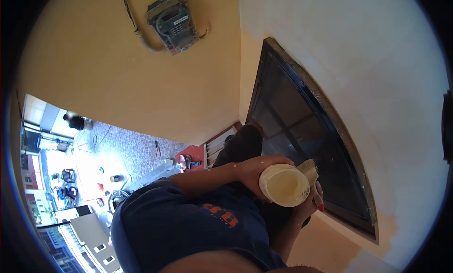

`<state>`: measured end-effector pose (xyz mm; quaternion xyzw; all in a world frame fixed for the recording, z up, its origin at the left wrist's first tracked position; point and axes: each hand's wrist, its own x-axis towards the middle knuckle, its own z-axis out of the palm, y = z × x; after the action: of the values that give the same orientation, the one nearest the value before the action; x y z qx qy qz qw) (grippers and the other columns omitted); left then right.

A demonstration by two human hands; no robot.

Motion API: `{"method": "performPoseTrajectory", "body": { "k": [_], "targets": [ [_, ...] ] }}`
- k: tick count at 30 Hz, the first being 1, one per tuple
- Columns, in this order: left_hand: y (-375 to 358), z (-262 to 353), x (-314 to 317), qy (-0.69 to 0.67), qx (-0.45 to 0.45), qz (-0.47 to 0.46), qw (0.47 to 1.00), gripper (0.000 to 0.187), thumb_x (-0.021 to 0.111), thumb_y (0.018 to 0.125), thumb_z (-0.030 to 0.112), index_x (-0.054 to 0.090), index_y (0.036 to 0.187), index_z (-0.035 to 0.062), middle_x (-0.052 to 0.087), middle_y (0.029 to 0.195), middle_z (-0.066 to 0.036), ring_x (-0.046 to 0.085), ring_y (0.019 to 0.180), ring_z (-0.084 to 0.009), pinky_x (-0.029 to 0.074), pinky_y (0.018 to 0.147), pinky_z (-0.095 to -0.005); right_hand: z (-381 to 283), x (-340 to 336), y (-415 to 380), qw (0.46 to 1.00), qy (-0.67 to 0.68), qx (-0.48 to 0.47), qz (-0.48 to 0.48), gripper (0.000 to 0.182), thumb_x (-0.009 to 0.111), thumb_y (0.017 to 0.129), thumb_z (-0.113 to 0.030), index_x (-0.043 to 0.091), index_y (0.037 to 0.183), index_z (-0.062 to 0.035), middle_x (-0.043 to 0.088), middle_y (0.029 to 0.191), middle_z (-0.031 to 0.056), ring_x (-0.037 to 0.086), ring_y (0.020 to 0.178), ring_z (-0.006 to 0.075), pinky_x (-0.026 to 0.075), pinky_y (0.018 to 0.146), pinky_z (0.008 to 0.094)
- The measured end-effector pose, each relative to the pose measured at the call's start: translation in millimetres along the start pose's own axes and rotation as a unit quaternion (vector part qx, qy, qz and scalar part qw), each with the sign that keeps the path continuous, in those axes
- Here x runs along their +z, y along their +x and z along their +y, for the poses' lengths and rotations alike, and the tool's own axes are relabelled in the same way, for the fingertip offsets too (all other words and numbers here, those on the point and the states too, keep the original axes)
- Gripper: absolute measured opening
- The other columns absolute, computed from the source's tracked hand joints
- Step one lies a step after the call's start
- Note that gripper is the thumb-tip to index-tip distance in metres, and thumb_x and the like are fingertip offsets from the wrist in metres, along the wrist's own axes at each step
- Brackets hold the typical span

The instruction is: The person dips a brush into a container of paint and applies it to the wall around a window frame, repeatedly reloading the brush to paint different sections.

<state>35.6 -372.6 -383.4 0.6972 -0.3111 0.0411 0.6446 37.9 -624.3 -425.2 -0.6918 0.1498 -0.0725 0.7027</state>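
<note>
My left hand (pixel 253 173) is wrapped around the side of a round cream-coloured paint tub (pixel 285 185), its open mouth turned toward me. Pale paint coats the inside of the tub. On the tub's right, my right hand (pixel 309 203) is closed on a paintbrush (pixel 309 171). The brush's wide, paint-stained bristles point up beside the rim, and a bit of red shows low on it near my fingers. Part of the right hand is hidden behind the tub. Small pale specks dot my forearm.
A dark-framed window (pixel 306 131) stands close on the right, in a wall with patchy white and peach paint (pixel 377 84). An electricity meter (pixel 174 25) hangs on the yellow wall. Far below are a patterned tile floor (pixel 134 148), shoes (pixel 184 162) on red tiles, and a person (pixel 74 121).
</note>
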Motion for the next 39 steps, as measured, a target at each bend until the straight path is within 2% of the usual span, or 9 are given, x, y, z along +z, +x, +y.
{"method": "performPoseTrajectory", "body": {
  "k": [8,22,25,27,28,29,33,35,39],
  "targets": [
    [-10.7,3.9,-10.4,-0.003,-0.021,0.027,0.999,0.100,0.091,0.052,0.032,0.039,0.133,0.0036,0.051,0.128,-0.014,0.054,0.117,-0.0282,0.044,0.098,-0.0375,-1.8,18.6,9.3,0.999,-0.014,-0.008,-0.049,0.029,0.057,0.091,-0.011,0.053,0.116,0.0049,0.060,0.107,0.0142,0.062,0.095,0.0206,0.051,0.083,0.0325],
    [4.3,-3.9,8.9,-0.022,-0.033,0.011,0.999,0.104,0.091,0.052,0.032,0.036,0.135,0.0014,0.052,0.126,-0.014,0.056,0.115,-0.0252,0.045,0.098,-0.0356,13.6,-24.3,-4.4,1.000,-0.003,0.008,0.008,0.030,0.058,0.092,-0.010,0.053,0.117,0.0066,0.060,0.112,0.0149,0.062,0.099,0.0200,0.051,0.085,0.0327],
    [10.1,-9.9,16.6,-0.055,-0.055,-0.017,0.997,0.105,0.091,0.052,0.033,0.037,0.136,0.0002,0.048,0.130,-0.015,0.052,0.119,-0.0269,0.042,0.101,-0.0360,12.8,-36.1,-5.3,0.999,-0.034,-0.009,0.038,0.033,0.060,0.091,-0.011,0.052,0.117,0.0066,0.060,0.113,0.0139,0.061,0.100,0.0197,0.051,0.086,0.0324],
    [12.1,-15.0,21.3,0.031,-0.005,-0.033,0.999,0.105,0.091,0.051,0.034,0.038,0.135,-0.0004,0.043,0.135,-0.017,0.047,0.124,-0.0284,0.038,0.104,-0.0369,14.8,-51.2,-4.5,0.998,-0.041,-0.030,0.048,0.035,0.062,0.090,-0.012,0.052,0.118,0.0063,0.060,0.113,0.0138,0.060,0.101,0.0194,0.051,0.086,0.0319],
    [11.6,-18.8,26.5,-0.024,-0.032,-0.030,0.999,0.105,0.091,0.051,0.034,0.039,0.135,-0.0006,0.042,0.136,-0.017,0.045,0.125,-0.0286,0.037,0.105,-0.0374,19.5,-60.6,-4.1,0.997,-0.043,-0.038,0.050,0.035,0.063,0.090,-0.011,0.052,0.118,0.0061,0.060,0.113,0.0141,0.060,0.102,0.0193,0.052,0.086,0.0317],
    [10.5,-23.0,31.7,-0.078,-0.062,-0.028,0.995,0.105,0.092,0.050,0.033,0.039,0.135,-0.0009,0.040,0.137,-0.017,0.043,0.127,-0.0288,0.036,0.106,-0.0379,15.0,-66.3,-7.8,0.997,-0.030,-0.022,0.065,0.035,0.063,0.090,-0.010,0.052,0.119,0.0060,0.059,0.114,0.0143,0.060,0.102,0.0194,0.053,0.085,0.0316],
    [26.5,-24.3,55.4,-0.167,-0.043,-0.023,0.985,0.105,0.091,0.048,0.028,0.038,0.134,0.0013,0.052,0.128,-0.014,0.053,0.118,-0.0250,0.041,0.101,-0.0370,-12.1,-95.4,-11.6,0.993,0.014,-0.031,0.114,0.031,0.060,0.090,-0.006,0.052,0.118,0.0056,0.058,0.115,0.0147,0.061,0.103,0.0231,0.055,0.083,0.0346],
    [26.6,-32.6,52.0,-0.101,-0.014,-0.025,0.995,0.104,0.091,0.048,0.025,0.038,0.134,0.0025,0.056,0.124,-0.012,0.056,0.115,-0.0238,0.043,0.099,-0.0366,-36.2,-95.0,-12.9,0.989,0.061,-0.067,0.121,0.029,0.063,0.088,-0.006,0.054,0.113,0.0064,0.059,0.109,0.0144,0.061,0.099,0.0209,0.054,0.081,0.0322],
    [23.6,-46.3,62.2,-0.047,-0.043,-0.037,0.997,0.104,0.091,0.047,0.023,0.039,0.134,0.0022,0.056,0.123,-0.011,0.055,0.114,-0.0235,0.042,0.098,-0.0359,-74.9,-114.3,-13.7,0.974,0.177,-0.121,0.077,0.027,0.059,0.089,-0.002,0.050,0.113,0.0058,0.059,0.107,0.0172,0.064,0.093,0.0232,0.057,0.075,0.0325]
  ]
}}
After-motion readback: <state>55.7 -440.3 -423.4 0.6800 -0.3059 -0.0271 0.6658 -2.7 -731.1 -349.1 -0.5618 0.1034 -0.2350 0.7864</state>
